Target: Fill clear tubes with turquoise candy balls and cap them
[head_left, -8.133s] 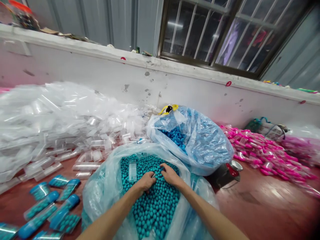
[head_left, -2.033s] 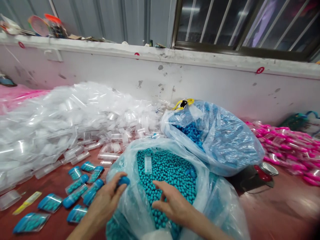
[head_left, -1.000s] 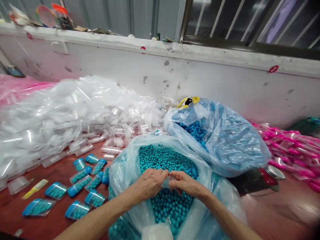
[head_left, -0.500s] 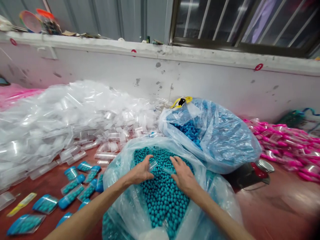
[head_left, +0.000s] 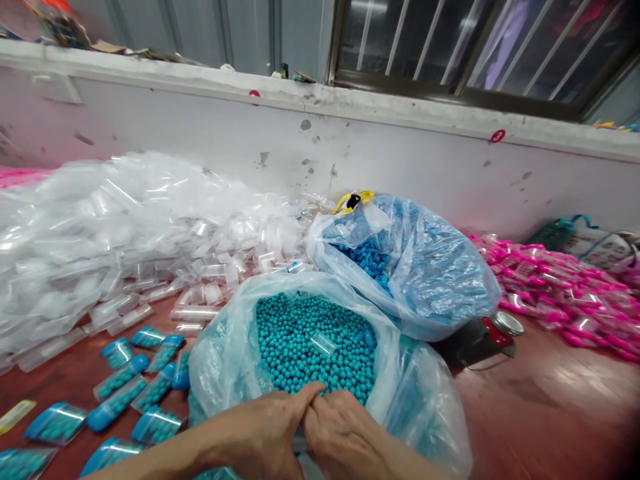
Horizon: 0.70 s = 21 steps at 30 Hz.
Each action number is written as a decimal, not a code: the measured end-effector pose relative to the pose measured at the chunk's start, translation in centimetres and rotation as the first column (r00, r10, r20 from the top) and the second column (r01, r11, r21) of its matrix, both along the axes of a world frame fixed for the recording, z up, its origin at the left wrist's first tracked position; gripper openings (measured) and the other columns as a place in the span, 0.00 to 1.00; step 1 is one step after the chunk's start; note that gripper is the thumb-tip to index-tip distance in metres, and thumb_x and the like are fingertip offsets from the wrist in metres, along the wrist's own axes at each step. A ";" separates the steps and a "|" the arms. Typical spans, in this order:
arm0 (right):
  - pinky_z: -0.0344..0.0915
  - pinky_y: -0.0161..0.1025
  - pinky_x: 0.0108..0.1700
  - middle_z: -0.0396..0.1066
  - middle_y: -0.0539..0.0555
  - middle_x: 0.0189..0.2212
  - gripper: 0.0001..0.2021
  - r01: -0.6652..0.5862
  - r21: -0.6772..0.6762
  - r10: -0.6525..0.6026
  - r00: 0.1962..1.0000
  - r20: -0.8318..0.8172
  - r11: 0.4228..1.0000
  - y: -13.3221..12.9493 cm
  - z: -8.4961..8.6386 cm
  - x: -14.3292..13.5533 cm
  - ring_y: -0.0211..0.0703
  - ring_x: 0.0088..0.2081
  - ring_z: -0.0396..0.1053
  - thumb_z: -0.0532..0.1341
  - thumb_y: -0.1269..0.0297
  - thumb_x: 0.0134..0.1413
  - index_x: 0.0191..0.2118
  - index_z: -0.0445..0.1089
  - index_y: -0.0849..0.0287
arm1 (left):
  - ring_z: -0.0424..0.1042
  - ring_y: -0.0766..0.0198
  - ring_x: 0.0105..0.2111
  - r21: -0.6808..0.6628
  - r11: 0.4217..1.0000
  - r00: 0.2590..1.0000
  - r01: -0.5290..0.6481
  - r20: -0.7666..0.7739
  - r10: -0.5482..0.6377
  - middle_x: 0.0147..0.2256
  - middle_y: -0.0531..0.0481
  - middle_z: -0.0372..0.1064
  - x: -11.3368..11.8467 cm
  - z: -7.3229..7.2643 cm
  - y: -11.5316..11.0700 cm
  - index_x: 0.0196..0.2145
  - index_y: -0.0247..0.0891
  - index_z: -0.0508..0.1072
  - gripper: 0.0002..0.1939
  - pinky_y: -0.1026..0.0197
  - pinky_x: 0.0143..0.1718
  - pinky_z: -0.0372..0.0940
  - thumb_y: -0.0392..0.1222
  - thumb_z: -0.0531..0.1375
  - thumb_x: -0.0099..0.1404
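Observation:
A translucent plastic bag (head_left: 225, 313) full of small teal beads (head_left: 295, 327) stands open in front of me. My left hand (head_left: 265, 427) and my right hand (head_left: 345, 427) meet at the near side of its opening, thumbs side by side. Fingers on both are curled closed; what is in them is hidden behind the backs of the hands. One clear plastic tube (head_left: 323, 344) lies on top of the beads, apart from my hands. Blue pieces (head_left: 369, 338) rest at the right edge of the beads.
Left of the bag lie bead-filled clear packs with blue caps (head_left: 120, 380). Behind them rises a heap of clear tubes (head_left: 150, 220). A bag of blue pieces (head_left: 425, 260) sits behind, beside a dark container with a metal lid (head_left: 507, 323). Pink packs (head_left: 560, 293) are piled right.
My hands have come back from over the beads to the near edge of the bag and drawn together, fingers closing. The view has shifted slightly right.

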State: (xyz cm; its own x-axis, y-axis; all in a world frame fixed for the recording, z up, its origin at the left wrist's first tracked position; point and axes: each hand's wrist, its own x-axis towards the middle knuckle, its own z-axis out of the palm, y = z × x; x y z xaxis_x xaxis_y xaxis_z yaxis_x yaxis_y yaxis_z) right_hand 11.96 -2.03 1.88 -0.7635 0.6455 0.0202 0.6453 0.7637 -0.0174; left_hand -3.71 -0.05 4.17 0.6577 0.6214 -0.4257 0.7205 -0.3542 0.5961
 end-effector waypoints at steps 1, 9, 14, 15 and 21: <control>0.58 0.37 0.21 0.72 0.58 0.25 0.12 -0.011 0.011 0.011 1.000 -0.011 1.000 -0.2 0.2 0.1 0.46 0.24 0.68 0.55 0.76 0.39 0.33 0.69 0.63 | 0.67 0.48 0.43 0.036 0.999 1.000 -0.001 -0.009 0.001 0.47 0.39 0.67 0.1 0.1 -0.3 0.60 0.40 0.46 0.49 0.54 0.40 0.62 0.37 0.63 0.42; 0.52 0.35 0.20 0.71 0.54 0.24 0.07 0.152 -0.163 -0.164 0.984 -0.067 0.975 0.1 0.4 2.6 0.42 0.22 0.66 0.54 0.74 0.44 0.30 0.66 0.62 | 0.70 0.54 0.36 0.052 0.998 0.998 0.034 0.053 -0.037 0.36 0.49 0.73 -1.7 0.4 1.5 0.57 0.43 0.53 0.46 0.61 0.34 0.63 0.43 0.64 0.40; 0.52 0.29 0.21 0.59 0.44 0.16 0.10 0.168 -0.697 -0.581 0.702 -0.411 0.697 3.0 -0.8 6.0 0.32 0.20 0.58 0.54 0.62 0.51 0.23 0.59 0.59 | 0.68 0.52 0.39 0.377 0.884 0.951 -0.278 -0.019 0.307 0.38 0.44 0.70 -3.9 0.6 5.8 0.58 0.37 0.49 0.41 0.55 0.39 0.61 0.44 0.60 0.48; 0.52 0.29 0.20 0.57 0.43 0.14 0.08 0.108 -0.779 -0.652 0.625 -0.429 0.617 3.6 -1.1 5.8 0.32 0.18 0.56 0.53 0.62 0.51 0.24 0.59 0.58 | 0.66 0.51 0.43 0.435 0.845 0.945 -0.311 0.044 0.325 0.43 0.41 0.68 -3.5 0.6 6.4 0.58 0.36 0.51 0.40 0.53 0.43 0.59 0.45 0.60 0.49; 0.54 0.28 0.16 0.55 0.41 0.13 0.09 -0.264 -0.874 -0.807 0.345 -0.480 0.408 5.3 -2.0 0.7 0.30 0.13 0.53 0.54 0.57 0.47 0.29 0.58 0.58 | 0.70 0.58 0.32 -0.069 0.911 0.789 -0.406 0.477 0.387 0.33 0.45 0.70 2.4 -0.8 5.6 0.45 0.34 0.63 0.23 0.56 0.35 0.63 0.52 0.50 0.58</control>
State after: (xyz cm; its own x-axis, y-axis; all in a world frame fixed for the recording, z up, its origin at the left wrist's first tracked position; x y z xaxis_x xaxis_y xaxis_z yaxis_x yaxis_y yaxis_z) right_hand 12.68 3.29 -0.09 -0.4154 0.8876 -0.1990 0.0050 -0.2165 -0.9763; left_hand -1.31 5.53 3.41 0.4632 0.8803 -0.1023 0.4372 -0.1266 0.8904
